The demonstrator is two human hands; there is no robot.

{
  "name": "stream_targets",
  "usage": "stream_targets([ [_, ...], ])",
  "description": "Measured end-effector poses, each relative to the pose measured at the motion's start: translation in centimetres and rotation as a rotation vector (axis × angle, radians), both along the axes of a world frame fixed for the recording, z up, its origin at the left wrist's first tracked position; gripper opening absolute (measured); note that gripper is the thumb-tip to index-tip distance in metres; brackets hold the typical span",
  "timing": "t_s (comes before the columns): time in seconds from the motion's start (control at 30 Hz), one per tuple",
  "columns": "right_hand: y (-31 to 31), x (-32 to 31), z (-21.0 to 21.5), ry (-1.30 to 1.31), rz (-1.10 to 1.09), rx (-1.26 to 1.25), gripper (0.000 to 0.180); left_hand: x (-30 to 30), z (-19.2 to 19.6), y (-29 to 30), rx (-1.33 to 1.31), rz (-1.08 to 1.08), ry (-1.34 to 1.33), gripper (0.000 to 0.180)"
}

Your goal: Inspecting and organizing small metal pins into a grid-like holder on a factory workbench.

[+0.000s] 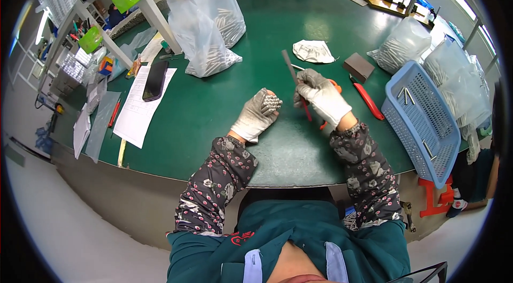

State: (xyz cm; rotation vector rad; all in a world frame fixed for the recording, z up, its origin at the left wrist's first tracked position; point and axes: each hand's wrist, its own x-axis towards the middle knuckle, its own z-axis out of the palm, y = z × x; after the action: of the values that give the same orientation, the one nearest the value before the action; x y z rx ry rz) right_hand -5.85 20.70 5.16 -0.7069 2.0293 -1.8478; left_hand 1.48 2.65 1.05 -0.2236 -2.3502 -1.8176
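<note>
Green worktable point(203, 117) beneath both hands; blue basket point(422, 117) right of them. Left hand point(255, 117), closed around a bundle of metal pins point(271, 103): probably stiff, heavy, slippery, best gripped mid-length. Right hand point(322, 99) grips a flat file point(293, 72) by its red handle.

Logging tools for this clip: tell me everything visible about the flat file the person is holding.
The flat file is a slim, dark grey metal strip with a red handle end, gripped in the gloved right hand. It stands tilted, its tip pointing up and away over the green table. Its lower part is hidden by the fingers. It stays apart from the metal rod bundle in the left hand.
</note>
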Motion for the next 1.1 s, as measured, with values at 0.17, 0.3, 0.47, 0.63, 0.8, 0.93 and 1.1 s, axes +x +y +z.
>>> stream_targets([
  [0.17,0.2,-0.1,0.7,0.116,0.101,0.323,0.038,-0.1,-0.6,-0.3,0.144,-0.004,-0.079,0.041],
  [0.3,-0.5,0.3,-1.1,0.233,0.041,0.484,0.046,-0.5,-0.8,-0.6,-0.006,-0.011,-0.025,0.042],
  [0.47,1.3,-2.0,0.7,0.282,-0.101,0.66,0.04,-0.6,-0.5,-0.9,0.186,-0.037,-0.17,0.042],
  [0.63,0.0,-0.6,-0.3,0.322,0.067,0.483,0.039,0.0,1.0,0.0,0.243,-0.038,-0.164,0.041],
  [0.8,1.1,-1.0,1.0,0.287,-0.046,0.58,0.044,-0.2,0.6,-0.7,0.265,-0.103,-0.229,0.042],
  [0.93,0.2,-0.8,-0.9,0.331,0.026,0.346,0.043,0.0,1.5,-0.5,0.25,-0.108,-0.234,0.039],
  [1.1,0.0,-1.6,-0.4,0.348,0.06,0.513,0.044,0.3,3.0,0.2,0.204,-0.063,-0.321,0.037],
])
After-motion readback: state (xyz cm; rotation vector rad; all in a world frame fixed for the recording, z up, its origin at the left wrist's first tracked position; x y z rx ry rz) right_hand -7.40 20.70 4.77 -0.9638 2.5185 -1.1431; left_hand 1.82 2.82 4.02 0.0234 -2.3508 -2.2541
